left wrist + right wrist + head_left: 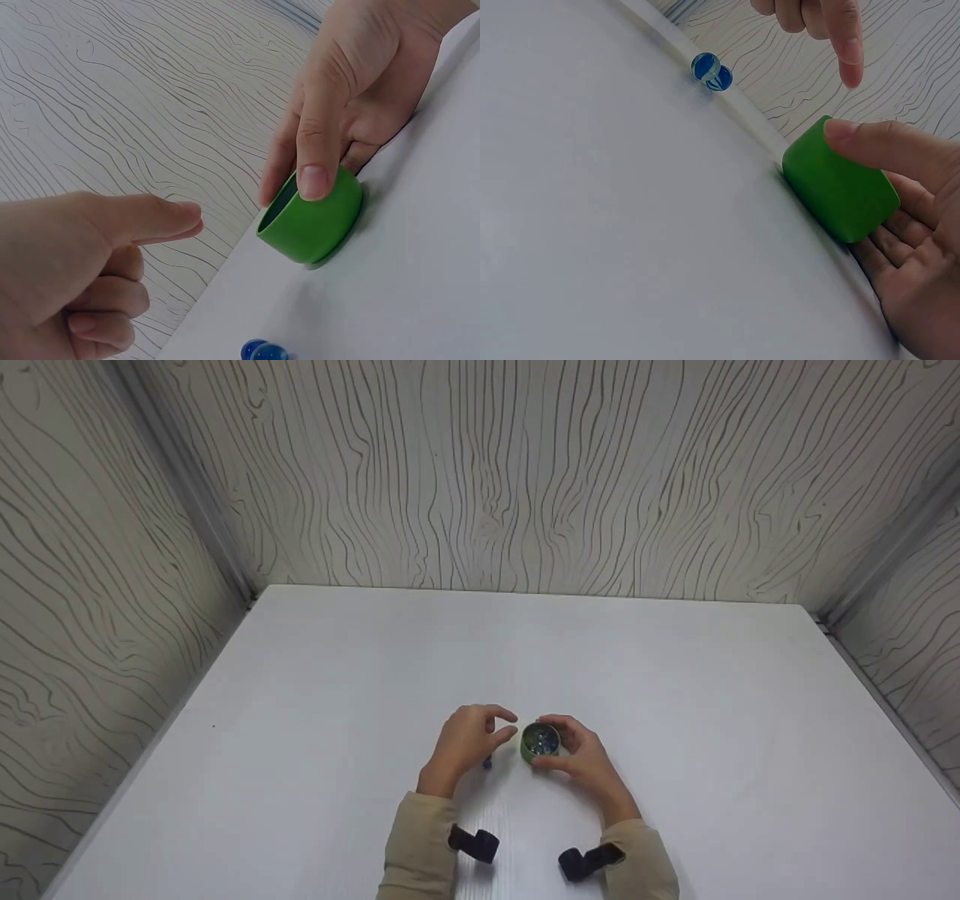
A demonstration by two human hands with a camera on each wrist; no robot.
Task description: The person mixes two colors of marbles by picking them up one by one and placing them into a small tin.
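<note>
A small green cup (526, 751) stands on the white table, with several glassy marbles (541, 739) inside it. My right hand (589, 754) holds the cup from the right, thumb on the near side and fingers round the far side. Just left of the cup, my left hand (463, 739) hovers with thumb and index finger stretched toward the rim, tips slightly apart. Nothing shows between them; its other fingers are bent in. Two blue-and-clear marbles (711, 71) lie close together on the table, partly tucked beneath the left hand in the head view.
The white table (337, 675) extends to all sides of the hands. Wood-grain patterned panels (480, 472) rise behind it and at both sides. Black camera mounts (480, 844) stick out from both beige sleeves (418, 847).
</note>
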